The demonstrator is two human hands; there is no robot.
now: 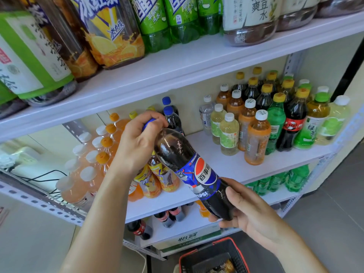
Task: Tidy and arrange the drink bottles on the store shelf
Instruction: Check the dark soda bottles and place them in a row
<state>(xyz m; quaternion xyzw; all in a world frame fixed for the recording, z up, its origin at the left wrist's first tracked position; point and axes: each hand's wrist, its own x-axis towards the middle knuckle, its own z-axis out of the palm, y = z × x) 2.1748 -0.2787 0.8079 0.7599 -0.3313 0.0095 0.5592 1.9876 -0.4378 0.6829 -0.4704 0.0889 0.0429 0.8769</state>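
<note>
L hand [136,142] grips blue cap, R hand [250,215] cups base of dark plastic cola bottle w/ blue label [189,170]. Stand it upright behind blue-capped cola bottles [172,117], label fwd.

A Pepsi bottle [189,166] is held tilted in front of the middle shelf [226,168], its cap up and to the left. The left hand [137,142] grips its blue cap and neck; the right hand [254,211] curls around its base, near and to the right. Two blue-capped cola bottles [171,117] stand far back on the shelf, just beyond the left hand. Orange-capped bottles [107,142] crowd the left end, and a mixed cluster of tea and soda bottles [275,119] fills the right end. A red-rimmed basket [197,253] sits below.
</note>
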